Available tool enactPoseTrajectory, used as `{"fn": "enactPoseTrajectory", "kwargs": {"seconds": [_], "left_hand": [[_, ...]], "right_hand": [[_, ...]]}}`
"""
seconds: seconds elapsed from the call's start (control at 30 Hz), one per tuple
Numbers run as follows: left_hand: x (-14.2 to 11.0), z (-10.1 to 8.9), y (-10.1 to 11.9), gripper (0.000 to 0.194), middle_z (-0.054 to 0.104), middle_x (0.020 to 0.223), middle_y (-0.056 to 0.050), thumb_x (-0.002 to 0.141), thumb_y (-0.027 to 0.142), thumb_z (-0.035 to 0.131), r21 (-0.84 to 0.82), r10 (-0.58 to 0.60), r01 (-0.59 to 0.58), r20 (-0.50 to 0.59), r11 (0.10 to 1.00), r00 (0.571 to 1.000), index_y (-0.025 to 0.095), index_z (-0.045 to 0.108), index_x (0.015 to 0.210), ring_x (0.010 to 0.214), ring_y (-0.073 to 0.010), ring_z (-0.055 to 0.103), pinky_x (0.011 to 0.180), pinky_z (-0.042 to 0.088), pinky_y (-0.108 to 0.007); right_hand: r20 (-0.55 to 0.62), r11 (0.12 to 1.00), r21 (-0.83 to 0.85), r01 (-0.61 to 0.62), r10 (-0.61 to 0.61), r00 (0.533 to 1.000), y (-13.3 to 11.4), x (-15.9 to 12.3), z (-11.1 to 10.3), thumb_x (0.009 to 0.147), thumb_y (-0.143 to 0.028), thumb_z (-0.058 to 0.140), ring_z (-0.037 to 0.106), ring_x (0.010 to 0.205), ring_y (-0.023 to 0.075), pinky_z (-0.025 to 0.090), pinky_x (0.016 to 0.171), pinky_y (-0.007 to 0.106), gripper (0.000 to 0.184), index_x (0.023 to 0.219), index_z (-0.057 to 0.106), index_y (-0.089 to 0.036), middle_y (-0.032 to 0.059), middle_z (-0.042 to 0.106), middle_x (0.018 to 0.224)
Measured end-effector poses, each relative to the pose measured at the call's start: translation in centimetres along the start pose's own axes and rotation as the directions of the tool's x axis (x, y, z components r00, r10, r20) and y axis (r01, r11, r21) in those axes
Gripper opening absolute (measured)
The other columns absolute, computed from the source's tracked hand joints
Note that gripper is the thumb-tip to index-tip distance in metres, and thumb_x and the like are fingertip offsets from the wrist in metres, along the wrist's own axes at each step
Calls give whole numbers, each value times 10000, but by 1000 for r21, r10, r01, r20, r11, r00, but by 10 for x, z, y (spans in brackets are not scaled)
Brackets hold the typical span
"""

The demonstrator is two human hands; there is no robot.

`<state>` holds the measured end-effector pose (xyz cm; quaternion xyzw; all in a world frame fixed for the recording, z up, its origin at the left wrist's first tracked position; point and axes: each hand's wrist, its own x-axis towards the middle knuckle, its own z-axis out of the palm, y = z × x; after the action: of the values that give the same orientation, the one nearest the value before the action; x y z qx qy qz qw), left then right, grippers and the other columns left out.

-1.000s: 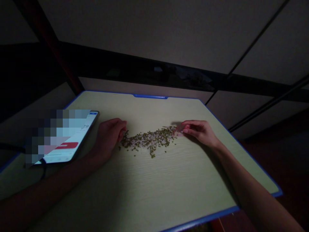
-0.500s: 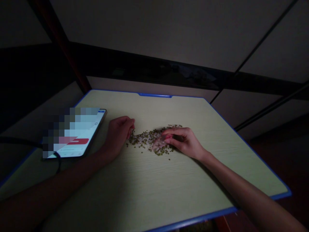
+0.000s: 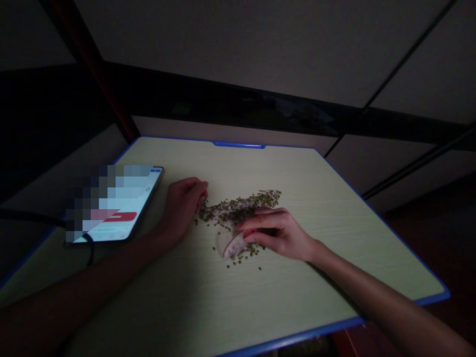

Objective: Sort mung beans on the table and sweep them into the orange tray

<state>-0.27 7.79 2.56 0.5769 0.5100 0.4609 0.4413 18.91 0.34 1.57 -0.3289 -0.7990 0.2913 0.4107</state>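
Note:
Small green bean-like seeds (image 3: 223, 210) lie in a long, loose band on the table, with paler bits among them. My right hand (image 3: 280, 233) pinches a small see-through piece (image 3: 235, 244) with a rounded pinkish edge, its exact kind unclear. This piece rests low at the near side of the seeds, with several loose seeds around it. At the left end of the band, my left hand (image 3: 186, 201) is closed on its side. A hint of red shows at its fingertips, and whatever it may hold is hidden.
A phone (image 3: 139, 198) with a lit screen lies left of my left hand, and a dark cable (image 3: 33, 216) runs across it. The pale tabletop (image 3: 316, 292) has a blue rim. Behind it stand dark panels (image 3: 238, 49).
My right hand has moved toward me and slightly left with the see-through piece. Some seeds have shifted nearer, leaving the band narrower behind. My left hand has hardly moved.

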Motion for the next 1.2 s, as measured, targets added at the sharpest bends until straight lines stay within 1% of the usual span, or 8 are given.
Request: {"fn": "enactPoseTrajectory", "kwargs": {"seconds": [0.07, 0.13, 0.2, 0.3, 0.43, 0.67, 0.9, 1.2], "left_hand": [[-1, 0, 2, 252, 383, 366, 42, 688, 250, 526, 5, 0, 0, 3, 1000, 1000, 192, 464, 451, 381, -98, 337, 422, 256, -232], [-2, 0, 4, 258, 382, 365, 40, 691, 247, 523, 9, -3, 3, 8, 1000, 1000, 193, 459, 447, 383, -99, 338, 429, 262, -233], [-3, 0, 5, 265, 379, 367, 39, 692, 249, 522, 3, -7, 7, 8, 1000, 1000, 194, 450, 442, 383, -98, 335, 427, 257, -235], [-3, 1, 4, 263, 381, 369, 39, 688, 249, 528, -1, -14, 14, 6, 1000, 1000, 195, 449, 443, 382, -98, 336, 426, 256, -239], [-1, 1, 3, 249, 385, 372, 43, 696, 234, 529, 0, -26, 26, 6, 1000, 1000, 187, 464, 460, 380, -88, 337, 427, 255, -235], [-3, 1, 12, 286, 382, 369, 49, 717, 178, 505, 42, -53, 53, -7, 998, 999, 178, 448, 437, 377, -76, 337, 434, 252, -229], [-4, 4, 20, 306, 377, 351, 46, 701, 172, 490, 88, -92, 96, -48, 992, 995, 185, 432, 401, 364, -84, 326, 422, 244, -226], [-7, 5, 26, 306, 363, 353, 46, 695, 157, 467, 117, -127, 134, -65, 984, 990, 184, 419, 394, 375, -85, 318, 428, 251, -220]], "right_hand": [[-60, 997, 45, -57, 59, 996, -1, 1, -12, 793, -151, 667, 638, 685, 135, 516, 635, 259, 222, 996, 734, -208, 32, 731, 800], [-176, 990, 92, -103, 118, 977, 1, 2, -31, 751, -165, 712, 639, 695, 132, 515, 664, 263, 235, 974, 741, -235, 15, 729, 813], [-282, 974, 110, -196, 220, 934, 7, -1, -55, 697, -180, 753, 632, 668, 133, 515, 659, 271, 222, 911, 756, -240, 1, 714, 759], [-359, 927, 111, -358, 373, 855, 21, -11, -87, 625, -244, 804, 605, 581, 133, 515, 598, 286, 258, 876, 757, -210, -4, 669, 651], [-439, 883, 189, -431, 468, 767, 43, -31, -104, 558, -292, 837, 579, 531, 128, 508, 545, 293, 306, 837, 745, -205, -9, 642, 610], [-300, 867, 178, -466, 499, 813, 53, -39, -100, 578, -248, 809, 588, 557, 129, 513, 558, 289, 249, 802, 736, -168, 8, 667, 651], [-242, 882, 217, -418, 463, 853, 53, -39, -92, 619, -199, 783, 564, 535, 107, 501, 538, 267, 223, 839, 746, -195, -14, 653, 628], [-194, 849, 270, -455, 511, 838, 49, -41, -93, 610, -239, 801, 610, 576, 126, 544, 567, 281, 214, 813, 752, -190, 6, 671, 665]]}}
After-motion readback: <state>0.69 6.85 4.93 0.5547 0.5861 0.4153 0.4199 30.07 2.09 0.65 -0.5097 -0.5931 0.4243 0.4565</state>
